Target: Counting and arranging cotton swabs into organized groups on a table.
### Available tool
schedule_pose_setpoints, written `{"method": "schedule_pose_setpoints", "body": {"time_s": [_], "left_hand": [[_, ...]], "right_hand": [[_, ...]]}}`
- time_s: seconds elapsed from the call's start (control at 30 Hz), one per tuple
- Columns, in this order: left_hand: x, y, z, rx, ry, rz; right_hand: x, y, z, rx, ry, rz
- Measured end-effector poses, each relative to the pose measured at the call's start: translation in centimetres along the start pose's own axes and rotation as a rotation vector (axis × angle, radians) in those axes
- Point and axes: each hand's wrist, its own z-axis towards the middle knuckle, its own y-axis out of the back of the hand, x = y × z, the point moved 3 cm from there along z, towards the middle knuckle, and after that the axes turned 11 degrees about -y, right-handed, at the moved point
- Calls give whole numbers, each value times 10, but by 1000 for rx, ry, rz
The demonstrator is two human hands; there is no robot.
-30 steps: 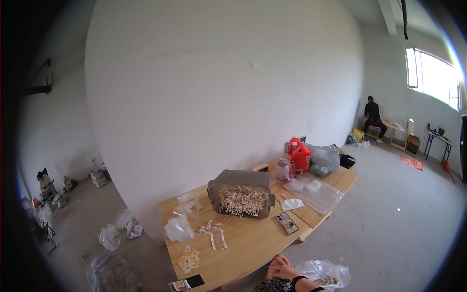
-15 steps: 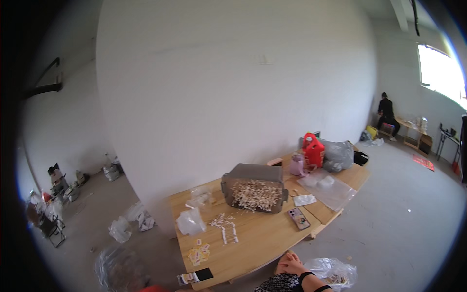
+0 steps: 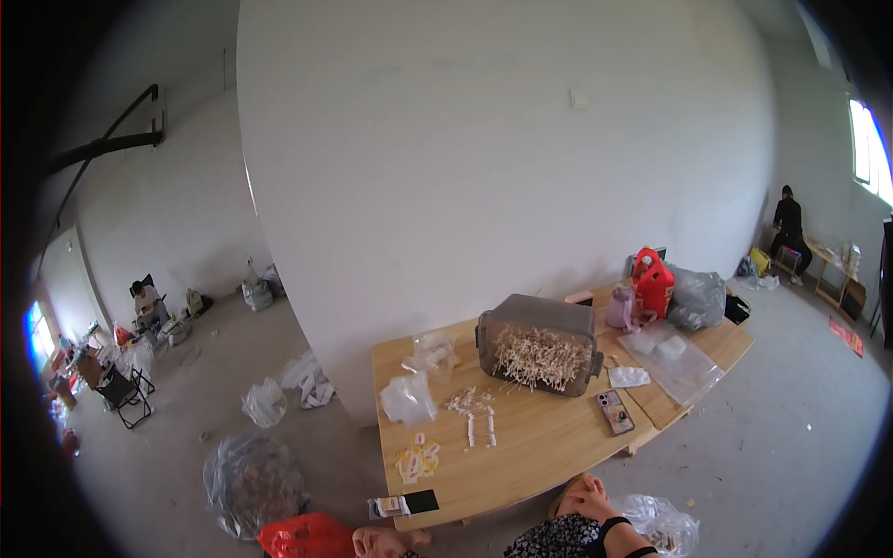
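Note:
My right hand (image 3: pixel 588 500) lies on my bent knee just off the table's front edge, fingers stretched out and holding nothing. Partly cut off at the lower edge is what appears to be my left hand (image 3: pixel 377 541), beside a red bag (image 3: pixel 307 535); its fingers are not clear. On the wooden table (image 3: pixel 539 458), a grey see-through bin (image 3: pixel 535 312) lies on its side. Many small pale sticks (image 3: pixel 535 358) fill its mouth. Loose sticks (image 3: pixel 470 400) and a few set in rows (image 3: pixel 490 430) lie in front. Yellow-and-white paper slips (image 3: pixel 418 458) are near the left edge.
A phone (image 3: pixel 615 413), a white packet (image 3: pixel 629 377), clear plastic bags (image 3: pixel 407 398), a pink jug (image 3: pixel 620 305) and a red bag (image 3: pixel 654 284) share the table. Filled plastic bags (image 3: pixel 256 484) stand on the floor. Two people (image 3: pixel 788 223) sit far off, one on each side.
The view has swung left, so the table appears further right, and more of the left floor and red bag shows. My right hand stays on my knee; nothing on the table has visibly moved.

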Motion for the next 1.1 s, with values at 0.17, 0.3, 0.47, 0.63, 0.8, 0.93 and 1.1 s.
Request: {"method": "schedule_pose_setpoints", "body": {"time_s": [0.17,0.3,0.47,0.63,0.8,0.93,1.1], "left_hand": [[-21,16,-9,-61,-41,-18],[-30,26,-10,-77,-47,-39],[-19,14,-9,-153,-96,13],[-14,4,0,-88,4,-34],[-11,2,-4,-110,35,-38],[-14,7,-5,-109,51,-82],[-17,-4,4,-157,71,-85]], "right_hand": [[-4,3,-2,-27,30,53],[-6,3,-3,-15,15,53],[0,11,-8,49,-46,34],[0,15,-12,22,-25,59],[5,15,-7,16,30,33],[-5,12,5,-111,207,85],[-21,23,12,74,147,-20]]}}
